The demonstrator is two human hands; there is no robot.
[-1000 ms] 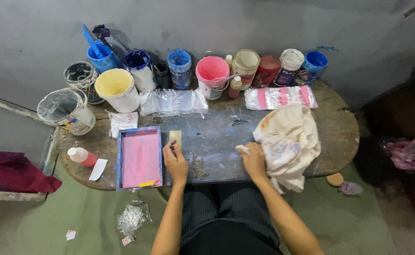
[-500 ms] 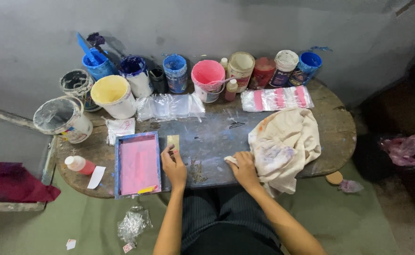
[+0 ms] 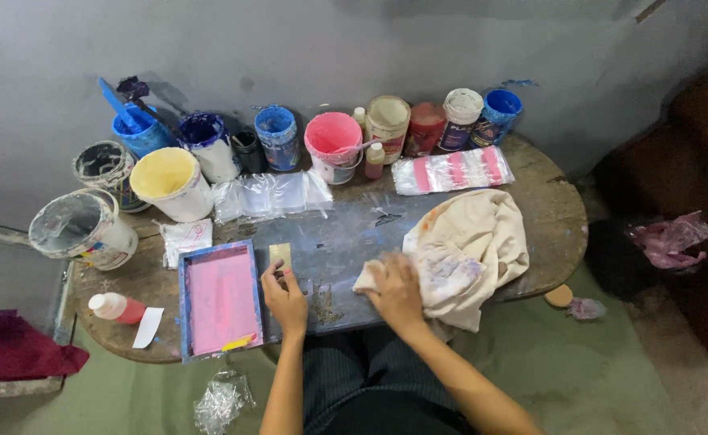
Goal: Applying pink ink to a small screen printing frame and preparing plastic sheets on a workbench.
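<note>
My left hand [image 3: 284, 296] rests on a small tan card [image 3: 280, 254] lying on the grey-blue work board [image 3: 346, 234], just right of a blue-framed pink printing screen [image 3: 219, 298]. My right hand [image 3: 396, 288] presses down on the near edge of a cream, paint-stained cloth [image 3: 466, 250], gripping a fold of it against the board. The cloth spreads to the right over the round wooden table [image 3: 555, 217].
Several paint pots line the back: blue [image 3: 138, 130], yellow [image 3: 170, 181], pink [image 3: 334, 141], cream [image 3: 388, 121]. Clear plastic bags [image 3: 269, 193] and a pink-striped packet [image 3: 450, 169] lie behind the board. A small red bottle [image 3: 116, 307] sits front left.
My right hand slid left across the board, dragging the cloth's edge with it. My left hand stayed on the tan card.
</note>
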